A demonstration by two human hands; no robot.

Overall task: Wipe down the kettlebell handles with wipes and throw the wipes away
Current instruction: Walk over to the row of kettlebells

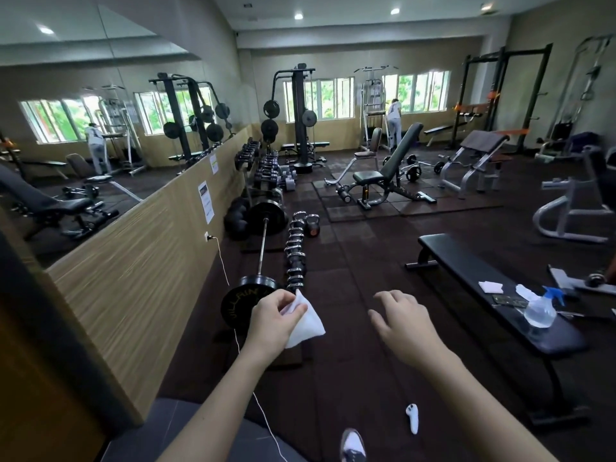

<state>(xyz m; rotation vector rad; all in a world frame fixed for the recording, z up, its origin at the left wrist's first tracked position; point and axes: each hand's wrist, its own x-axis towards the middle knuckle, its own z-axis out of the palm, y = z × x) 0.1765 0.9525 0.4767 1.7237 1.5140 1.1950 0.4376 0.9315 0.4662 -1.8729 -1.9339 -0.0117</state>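
A white wipe (pixel 308 323) hangs from my left hand (pixel 273 320), pinched between thumb and fingers in front of me. My right hand (pixel 405 320) is held out beside it, fingers spread, holding nothing. A row of black kettlebells with chrome handles (pixel 296 253) stands on the dark floor ahead, running away from me. The nearest one sits just beyond the top of the wipe. A single black kettlebell (pixel 312 226) stands at the far end of the row. More white wipes (pixel 490 286) lie on the flat bench.
A loaded barbell (pixel 261 248) lies left of the kettlebells along the wood-panelled wall. To the right, a flat black bench (pixel 466 265) carries a spray bottle (pixel 540 308). A white cable (pixel 263 415) runs across the floor. A small white device (pixel 412 417) lies near my shoe (pixel 352 445).
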